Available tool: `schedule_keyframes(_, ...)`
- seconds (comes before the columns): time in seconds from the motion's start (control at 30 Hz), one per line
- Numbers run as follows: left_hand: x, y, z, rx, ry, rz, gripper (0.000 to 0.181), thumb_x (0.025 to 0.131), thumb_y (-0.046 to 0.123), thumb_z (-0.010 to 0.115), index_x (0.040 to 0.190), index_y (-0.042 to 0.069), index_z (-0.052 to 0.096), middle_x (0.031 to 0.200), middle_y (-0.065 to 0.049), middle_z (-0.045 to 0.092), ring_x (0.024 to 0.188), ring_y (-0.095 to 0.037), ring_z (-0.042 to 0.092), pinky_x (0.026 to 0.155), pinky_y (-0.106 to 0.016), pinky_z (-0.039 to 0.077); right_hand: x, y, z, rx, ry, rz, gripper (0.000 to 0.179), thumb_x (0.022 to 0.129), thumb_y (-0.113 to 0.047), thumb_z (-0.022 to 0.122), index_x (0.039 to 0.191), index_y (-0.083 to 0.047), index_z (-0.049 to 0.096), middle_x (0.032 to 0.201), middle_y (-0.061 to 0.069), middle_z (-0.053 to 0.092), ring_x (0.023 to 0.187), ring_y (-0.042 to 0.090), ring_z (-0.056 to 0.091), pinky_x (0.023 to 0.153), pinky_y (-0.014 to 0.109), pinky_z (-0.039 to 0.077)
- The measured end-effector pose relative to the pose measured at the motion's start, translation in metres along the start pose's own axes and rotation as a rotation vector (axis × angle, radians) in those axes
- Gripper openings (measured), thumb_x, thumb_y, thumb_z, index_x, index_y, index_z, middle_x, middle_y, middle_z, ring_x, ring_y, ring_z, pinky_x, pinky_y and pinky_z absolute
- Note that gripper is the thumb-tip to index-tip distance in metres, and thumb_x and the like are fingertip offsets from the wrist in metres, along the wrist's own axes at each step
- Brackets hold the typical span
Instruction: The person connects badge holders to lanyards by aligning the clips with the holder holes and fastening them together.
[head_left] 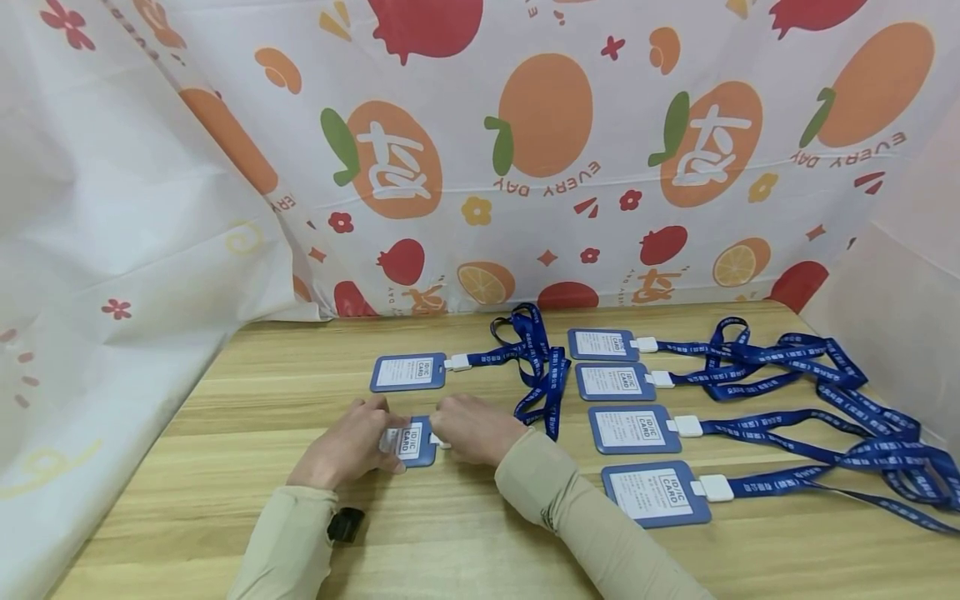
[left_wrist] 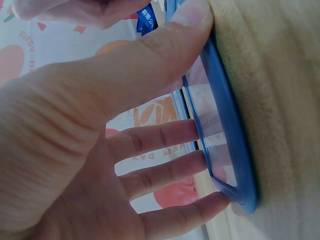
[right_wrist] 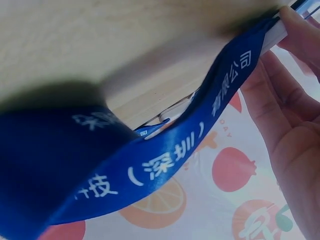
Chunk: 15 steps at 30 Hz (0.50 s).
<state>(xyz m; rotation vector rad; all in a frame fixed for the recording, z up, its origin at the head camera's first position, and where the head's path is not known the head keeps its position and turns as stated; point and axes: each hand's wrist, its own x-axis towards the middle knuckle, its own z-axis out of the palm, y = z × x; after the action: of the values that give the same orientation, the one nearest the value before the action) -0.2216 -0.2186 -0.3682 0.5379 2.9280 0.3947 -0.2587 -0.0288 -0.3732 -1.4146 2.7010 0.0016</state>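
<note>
In the head view a blue ID card holder lies between my two hands near the middle of the table. My left hand grips it by its edges, thumb on the near long edge and fingertips on the opposite side; the left wrist view shows the holder's blue rim low over the wood. At the holder's other end, my right hand pinches the white clip, mostly hidden by the fingers. From that clip a blue lanyard with white lettering loops across the right wrist view.
Another card holder lies just beyond my hands, its lanyard bunched to the right. Several more holders form a column on the right, their lanyards trailing rightward. A fruit-print sheet hangs behind the wooden table.
</note>
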Motion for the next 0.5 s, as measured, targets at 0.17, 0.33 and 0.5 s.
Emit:
schedule_keyframes(0.17, 0.0007, -0.0003, -0.0003, -0.003, -0.002, 0.002, 0.057, 0.068, 0.019, 0.094, 0.117, -0.001, 0.074, 0.101, -0.009, 0.059, 0.088, -0.025, 0.05, 0.083, -0.044, 0.05, 0.0003, -0.0002, -0.0004, -0.007, -0.005, 0.0, 0.018, 0.096, -0.007, 0.07, 0.112, -0.008, 0.078, 0.094, 0.003, 0.072, 0.076, 0.006, 0.063, 0.068, 0.013, 0.05)
schedule_keyframes(0.33, 0.0008, -0.0003, -0.0003, -0.006, -0.003, -0.003, 0.057, 0.068, 0.019, 0.094, 0.118, -0.001, 0.074, 0.101, -0.008, 0.058, 0.088, -0.026, 0.05, 0.082, -0.044, 0.049, 0.0003, -0.0002, -0.0005, -0.006, -0.006, -0.002, 0.018, 0.096, -0.007, 0.071, 0.113, -0.007, 0.077, 0.094, 0.003, 0.072, 0.077, 0.007, 0.064, 0.069, 0.014, 0.051)
schedule_keyframes(0.5, 0.0007, -0.0001, -0.0004, -0.004, -0.006, -0.008, 0.057, 0.068, 0.019, 0.094, 0.118, 0.0, 0.074, 0.101, -0.008, 0.058, 0.089, -0.026, 0.05, 0.083, -0.043, 0.049, 0.0003, 0.0, -0.0006, -0.003, -0.005, -0.003, 0.018, 0.096, -0.007, 0.071, 0.112, -0.007, 0.078, 0.094, 0.003, 0.072, 0.078, 0.007, 0.064, 0.07, 0.014, 0.051)
